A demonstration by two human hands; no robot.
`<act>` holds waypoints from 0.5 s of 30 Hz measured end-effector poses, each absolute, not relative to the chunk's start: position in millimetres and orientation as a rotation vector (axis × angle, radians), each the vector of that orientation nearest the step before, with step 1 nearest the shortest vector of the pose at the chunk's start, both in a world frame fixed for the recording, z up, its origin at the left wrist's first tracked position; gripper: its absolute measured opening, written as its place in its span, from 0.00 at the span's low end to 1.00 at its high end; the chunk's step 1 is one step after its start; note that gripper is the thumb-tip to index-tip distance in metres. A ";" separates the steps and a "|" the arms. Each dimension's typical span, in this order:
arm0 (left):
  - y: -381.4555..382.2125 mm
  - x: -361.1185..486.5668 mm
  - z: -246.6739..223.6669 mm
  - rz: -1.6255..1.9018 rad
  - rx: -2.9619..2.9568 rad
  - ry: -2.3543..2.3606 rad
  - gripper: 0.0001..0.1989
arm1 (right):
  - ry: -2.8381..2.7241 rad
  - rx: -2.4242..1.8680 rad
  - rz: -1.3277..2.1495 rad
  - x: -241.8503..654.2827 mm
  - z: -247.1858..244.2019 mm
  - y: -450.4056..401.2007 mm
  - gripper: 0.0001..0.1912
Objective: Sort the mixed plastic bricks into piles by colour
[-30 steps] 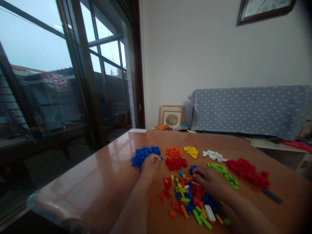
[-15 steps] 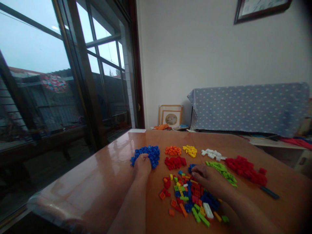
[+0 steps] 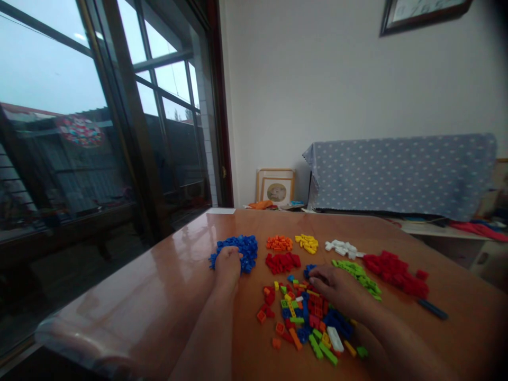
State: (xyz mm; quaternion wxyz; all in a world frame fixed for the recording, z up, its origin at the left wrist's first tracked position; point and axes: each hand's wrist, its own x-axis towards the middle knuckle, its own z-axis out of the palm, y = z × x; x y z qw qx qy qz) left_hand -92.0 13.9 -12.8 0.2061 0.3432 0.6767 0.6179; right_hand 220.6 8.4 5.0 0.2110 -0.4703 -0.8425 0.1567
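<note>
My left hand (image 3: 228, 262) rests against the near side of a pile of blue bricks (image 3: 248, 254), its fingers curled together; whatever lies between them is hidden. My right hand (image 3: 331, 283) hovers over the far edge of a mixed pile of toy building bricks (image 3: 296, 320). Its fingers are bent closed around a few blue bricks (image 3: 308, 271) that show at the fingertips. The mixed pile holds red, orange, green, yellow, blue and white bricks. Partly under my right wrist lie more blue bricks (image 3: 338, 323).
Sorted heaps lie beyond: orange (image 3: 280, 243), yellow (image 3: 307, 243), dark red (image 3: 282, 262), white (image 3: 343, 248), lime green (image 3: 359, 278) and red (image 3: 397, 275). A dark slim object (image 3: 432, 309) lies at the right. The glossy table (image 3: 130, 296) stands beside a window.
The whole view has shifted slightly, with things appearing a little further left and up. Both hands keep nearly the same places beside the bricks.
</note>
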 end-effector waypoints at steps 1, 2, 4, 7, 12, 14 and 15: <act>13.1 -91.2 -10.6 1.739 0.930 1.857 0.14 | -2.349 -1.301 0.429 221.0 5.0 8.4 0.13; 12.3 -90.9 -8.7 1.752 0.897 1.828 0.15 | -2.357 -1.295 0.423 221.3 5.1 8.4 0.13; 11.5 -91.8 -5.7 1.780 0.784 1.734 0.16 | -2.368 -1.282 0.409 221.8 5.2 8.1 0.13; 12.1 -94.7 -4.0 1.822 0.598 1.554 0.17 | -2.371 -1.274 0.384 221.9 5.4 7.7 0.13; 11.2 -94.9 -2.2 1.914 0.424 1.173 0.14 | -2.361 -1.281 0.366 221.2 7.3 8.3 0.14; 8.9 -93.6 0.5 1.912 0.409 1.067 0.12 | -2.347 -1.279 0.365 221.1 8.9 8.1 0.15; 7.7 -93.1 2.1 1.911 0.404 1.021 0.11 | -2.341 -1.281 0.362 221.2 9.8 7.8 0.15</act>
